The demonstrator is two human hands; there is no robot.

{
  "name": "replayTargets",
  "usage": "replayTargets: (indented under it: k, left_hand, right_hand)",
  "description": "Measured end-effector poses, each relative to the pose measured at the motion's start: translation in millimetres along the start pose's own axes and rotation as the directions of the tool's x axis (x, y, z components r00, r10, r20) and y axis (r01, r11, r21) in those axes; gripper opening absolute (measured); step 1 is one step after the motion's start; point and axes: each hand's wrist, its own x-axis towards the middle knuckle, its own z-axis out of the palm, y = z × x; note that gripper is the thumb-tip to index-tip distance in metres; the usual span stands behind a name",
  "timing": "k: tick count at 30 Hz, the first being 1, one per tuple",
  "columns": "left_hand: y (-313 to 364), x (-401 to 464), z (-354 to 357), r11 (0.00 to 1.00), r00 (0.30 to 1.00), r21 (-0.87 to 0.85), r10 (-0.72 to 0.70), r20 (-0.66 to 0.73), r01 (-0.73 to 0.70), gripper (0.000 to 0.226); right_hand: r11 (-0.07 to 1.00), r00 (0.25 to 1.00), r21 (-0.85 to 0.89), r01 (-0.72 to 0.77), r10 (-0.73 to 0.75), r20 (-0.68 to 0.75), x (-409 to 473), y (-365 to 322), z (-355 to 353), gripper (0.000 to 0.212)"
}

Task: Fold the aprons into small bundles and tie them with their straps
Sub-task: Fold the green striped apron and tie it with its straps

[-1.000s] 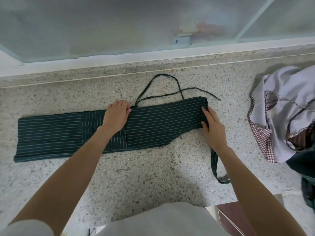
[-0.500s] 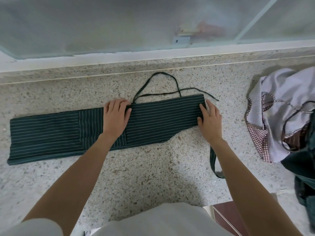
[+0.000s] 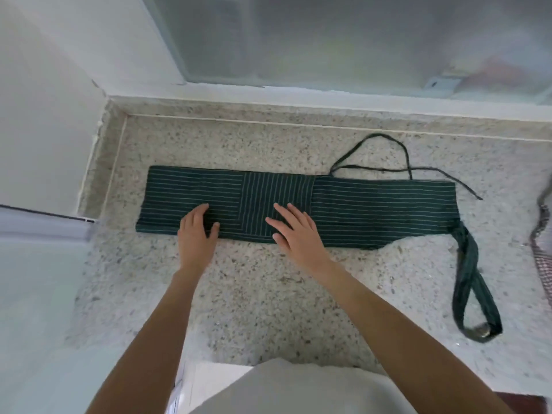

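There is one camera, worn on the person's head, looking forward and steeply down at a speckled stone counter [image 3: 268, 294] from close above. The wide lens bends the straight edges near the borders. Both forearms enter from 6 o'clock, reaching away from the lens; the left hand [image 3: 195, 234] and right hand [image 3: 294, 233] sit just below centre on the folded apron [image 3: 373, 204], which runs from 9 to 3 o'clock. A frosted window [image 3: 328, 40] fills the 12 o'clock side and a white wall [image 3: 44, 100] closes off 10 o'clock. No second view shares the scene.
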Motion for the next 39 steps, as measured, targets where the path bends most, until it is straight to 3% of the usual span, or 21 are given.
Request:
replayTargets:
  k: [7,14,17,20,25,29,31,33,35,37,39]
  left_hand:
    - [-56.8,8.7,-40.8,0.984,0.986,0.075,-0.157,-0.052,0.160,0.062]
    - [-79.7,10.1,-58.7,0.937,0.938,0.043,-0.345,-0.017,0.346,0.094]
    - [-72.0,8.6,-63.3,0.922,0.922,0.001,-0.387,0.031,0.387,0.078]
    - [-60.6,2.7,-67.8,0.914,0.917,-0.088,-0.400,-0.017,0.397,0.051]
    - [-16.8,-12.5,-77.6,0.874,0.938,-0.443,-0.302,-0.172,0.200,0.023]
    - [41.6,-19.7,-78.0,0.855,0.975,-0.519,-0.132,-0.176,0.022,0.023]
    - [75.5,-22.9,-73.9,0.832,0.983,-0.548,-0.020,-0.184,-0.086,0.023]
    - [115.2,-29.1,-62.4,0.810,0.968,-0.541,0.128,-0.216,-0.227,0.021]
    - [150.7,-35.1,-43.0,0.785,0.925,-0.490,0.310,-0.218,-0.379,0.019]
    - [186.7,-43.1,-11.8,0.758,0.883,-0.471,0.455,-0.112,-0.451,0.019]
    - [208.5,-51.7,21.6,0.772,0.845,-0.437,0.533,0.048,-0.462,0.021]
  right_hand:
    - [0.957,0.986,-0.282,-0.064,0.104,0.132,-5.4,-1.9,29.9,0.051]
    - [0.946,0.981,-0.324,-0.029,0.090,0.174,-26.7,5.3,27.8,0.054]
    - [0.944,0.969,-0.327,0.036,0.047,0.242,-38.0,10.0,28.2,0.052]
    - [0.933,0.963,-0.341,0.114,-0.019,0.270,-45.6,14.0,22.6,0.048]
    - [0.919,0.957,-0.357,0.166,-0.064,0.281,-52.6,6.7,9.8,0.048]
    - [0.969,0.959,-0.214,0.128,-0.066,0.276,-54.5,0.2,3.2,0.049]
    - [0.991,0.979,-0.113,0.068,-0.045,0.197,-57.4,2.8,-9.1,0.046]
    - [0.998,0.998,-0.007,-0.055,0.055,0.041,-70.2,13.1,-28.1,0.040]
    - [0.967,0.969,0.118,-0.224,0.234,-0.080,-87.8,26.3,-46.0,0.037]
    - [0.892,0.899,0.233,-0.387,0.421,-0.120,-113.6,45.0,-64.7,0.043]
    - [0.849,0.847,0.302,-0.434,0.499,-0.183,-133.4,60.5,-75.0,0.048]
